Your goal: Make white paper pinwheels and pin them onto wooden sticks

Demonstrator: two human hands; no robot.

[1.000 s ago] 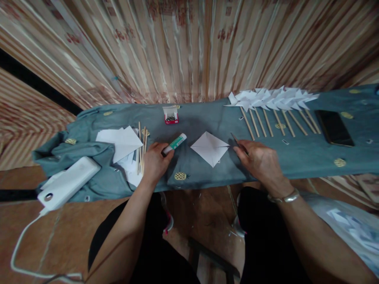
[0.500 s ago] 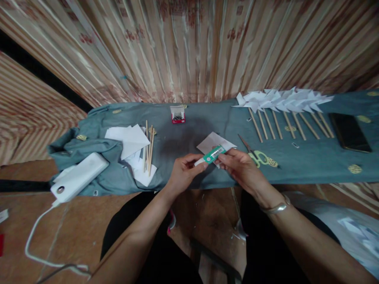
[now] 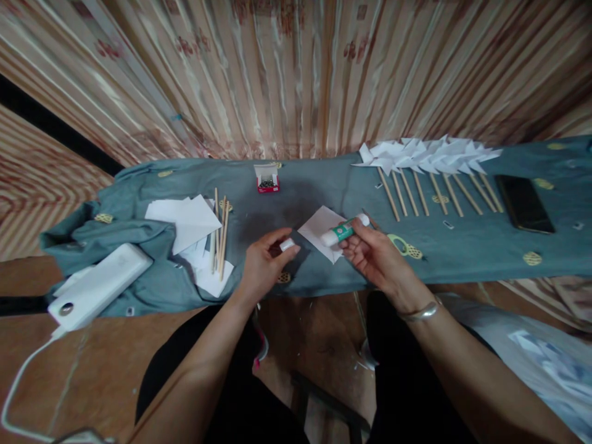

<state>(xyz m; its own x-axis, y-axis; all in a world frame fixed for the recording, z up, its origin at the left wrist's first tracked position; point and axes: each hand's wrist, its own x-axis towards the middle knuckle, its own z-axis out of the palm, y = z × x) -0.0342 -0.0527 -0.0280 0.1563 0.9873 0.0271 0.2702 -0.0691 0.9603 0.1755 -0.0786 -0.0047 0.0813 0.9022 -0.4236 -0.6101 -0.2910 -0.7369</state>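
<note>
Silver bangle [image 3: 419, 313]: on R wrist, closest to cam (black-clad lap just below it).
Left hand [image 3: 264, 264]: over near edge of the cloth. Thumb + fingertips pinch a small white cap [image 3: 287, 245], other fingers curled in.
Right hand [image 3: 375, 258]: fingers wrapped round a green-and-white glue stick [image 3: 345, 231], held near-level, uncapped white end pointing left.
Glue stick vs cap: apart, clear gap btw them. Both are in hand, neither on the cloth.
Folded white paper square [image 3: 319, 227]: flat on the teal cloth [image 3: 305, 185], right under the stick's tip. Its near corner is partly hidden by R fingers.
Scissors [image 3: 406, 246]: yellow-green handles, on the cloth just right of the R hand.
Left side: loose white sheets [image 3: 185, 217] w/ a bundle of wooden sticks [image 3: 219, 231] lying across them. White power bank [image 3: 95, 287] + cable at the cloth's edge.
Further back: open red box [image 3: 267, 179] of small metal bits (pins or staples, can't tell).
Far right: row of white paper pinwheels [image 3: 430, 154] on sticks, black phone [image 3: 522, 202] beside them.
Behind: striped curtain [image 3: 277, 74].
Risk: the cap is small and held by fingertips only, near the table edge, so a slip prob sends it to the floor. The paper lies unpinned, so a tacky tip could drag or lift it and smear glue onto the cloth. An open stick also dries out.
</note>
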